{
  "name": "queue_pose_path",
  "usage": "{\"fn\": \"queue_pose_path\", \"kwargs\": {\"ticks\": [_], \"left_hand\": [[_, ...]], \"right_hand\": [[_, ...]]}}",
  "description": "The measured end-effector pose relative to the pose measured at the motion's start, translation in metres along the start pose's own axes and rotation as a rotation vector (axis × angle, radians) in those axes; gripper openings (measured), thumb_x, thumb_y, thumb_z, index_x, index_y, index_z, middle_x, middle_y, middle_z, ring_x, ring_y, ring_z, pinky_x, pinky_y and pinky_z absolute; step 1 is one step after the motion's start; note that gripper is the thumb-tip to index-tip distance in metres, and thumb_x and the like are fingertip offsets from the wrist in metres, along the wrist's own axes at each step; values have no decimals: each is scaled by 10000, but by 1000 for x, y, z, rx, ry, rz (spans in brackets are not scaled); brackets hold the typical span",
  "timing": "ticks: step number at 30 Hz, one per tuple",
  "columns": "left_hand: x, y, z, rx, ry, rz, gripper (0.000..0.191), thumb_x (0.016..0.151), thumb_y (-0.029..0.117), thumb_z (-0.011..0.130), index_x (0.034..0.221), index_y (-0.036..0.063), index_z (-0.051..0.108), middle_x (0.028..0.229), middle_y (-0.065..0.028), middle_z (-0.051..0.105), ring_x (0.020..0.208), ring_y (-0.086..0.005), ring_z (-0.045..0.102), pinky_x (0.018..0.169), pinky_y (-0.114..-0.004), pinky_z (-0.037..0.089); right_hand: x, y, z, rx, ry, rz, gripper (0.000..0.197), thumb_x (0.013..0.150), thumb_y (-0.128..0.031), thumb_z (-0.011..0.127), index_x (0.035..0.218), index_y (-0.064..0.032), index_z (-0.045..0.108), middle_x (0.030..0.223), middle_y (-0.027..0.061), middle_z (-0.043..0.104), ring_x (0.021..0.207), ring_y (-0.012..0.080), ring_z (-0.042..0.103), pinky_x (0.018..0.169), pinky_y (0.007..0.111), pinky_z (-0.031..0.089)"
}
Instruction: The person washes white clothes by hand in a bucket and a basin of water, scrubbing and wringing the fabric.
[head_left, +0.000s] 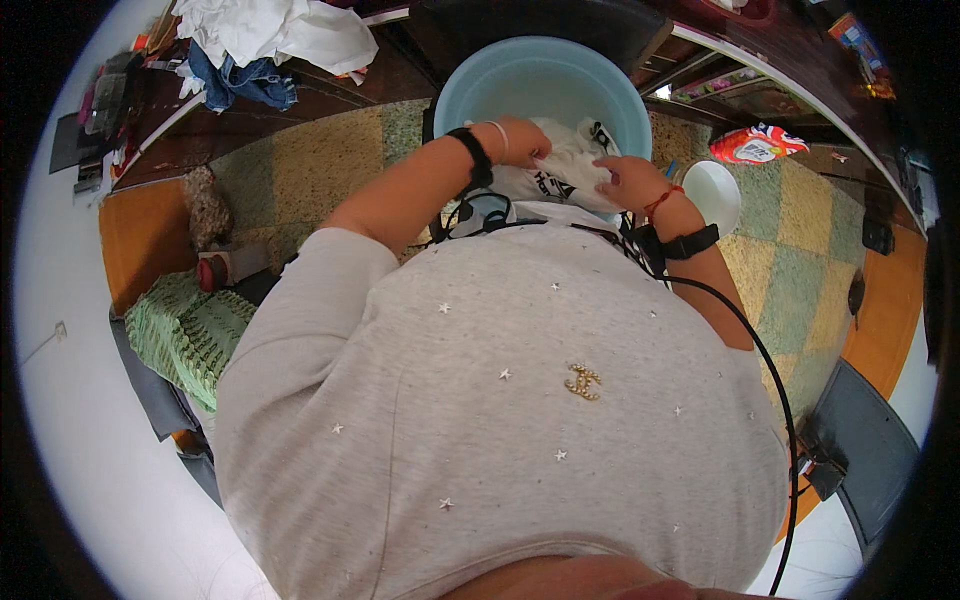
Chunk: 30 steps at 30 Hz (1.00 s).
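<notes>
Before me on the floor stands a large light-blue plastic basin (637, 101) with cloudy water inside. A wet white cloth garment with black print (574, 169) lies over its near side, partly in the basin. My left hand (521, 142) grips the fabric at its left part, fingers curled. On the right part of the same fabric is my right hand (634, 180), thumb and fingers pinching a fold. How much of the garment is under water is hidden.
A white bowl-like container (712, 196) and a red-and-white packet (757, 145) are right of the basin. White cloth (277, 30) and blue denim (247, 84) hang over a table edge at upper left. A black cable (772, 360) runs down my right side.
</notes>
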<state>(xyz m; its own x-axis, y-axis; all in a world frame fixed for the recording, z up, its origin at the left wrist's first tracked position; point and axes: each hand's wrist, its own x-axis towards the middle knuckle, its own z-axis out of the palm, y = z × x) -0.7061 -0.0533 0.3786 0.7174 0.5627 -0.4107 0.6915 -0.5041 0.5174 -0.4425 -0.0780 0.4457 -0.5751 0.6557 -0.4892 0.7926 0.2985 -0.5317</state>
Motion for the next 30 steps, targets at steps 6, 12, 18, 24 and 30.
{"fn": "queue_pose_path", "kwargs": {"ticks": [6, 12, 18, 24, 30], "left_hand": [[-79, -18, -4, -207, -144, 28, 127, 751, 118, 746, 861, 93, 687, 877, -82, 661, 894, -298, 617, 796, -401, 497], [-96, 17, -15, -69, -231, -69, 151, 776, 257, 748, 813, 111, 732, 753, -86, 672, 746, -309, 637, 715, -417, 509], [-49, 27, -19, -42, -20, -196, 236, 843, 311, 679, 908, 88, 720, 833, -139, 691, 824, -338, 657, 746, -439, 506], [-1, 6, 10, -26, 46, -348, 511, 843, 393, 694, 1273, 155, 555, 1182, -125, 644, 1070, -285, 621, 865, -424, 497], [5, -6, -4, -108, -73, -636, 410, 836, 306, 631, 1184, 90, 618, 1171, -154, 647, 1077, -319, 608, 880, -440, 496]], "right_hand": [[14, 21, 17, 170, 220, 36, 404, 795, -220, 706, 1166, -68, 661, 1048, 196, 676, 971, 360, 636, 863, 431, 509], [59, 12, 19, 71, 307, -84, 413, 751, -149, 723, 1160, -118, 675, 1143, 172, 651, 1040, 351, 614, 912, 405, 498], [88, 1, 49, -183, -152, -146, 468, 708, -109, 732, 1170, -161, 677, 1144, 142, 667, 1058, 322, 625, 928, 406, 502], [69, 9, 39, -266, -89, -162, 321, 637, -194, 785, 938, -95, 729, 943, 159, 693, 925, 356, 646, 821, 430, 515], [1, -6, -44, -182, 220, -314, 337, 656, -315, 823, 768, -19, 709, 838, 166, 654, 833, 360, 608, 754, 448, 482]]}}
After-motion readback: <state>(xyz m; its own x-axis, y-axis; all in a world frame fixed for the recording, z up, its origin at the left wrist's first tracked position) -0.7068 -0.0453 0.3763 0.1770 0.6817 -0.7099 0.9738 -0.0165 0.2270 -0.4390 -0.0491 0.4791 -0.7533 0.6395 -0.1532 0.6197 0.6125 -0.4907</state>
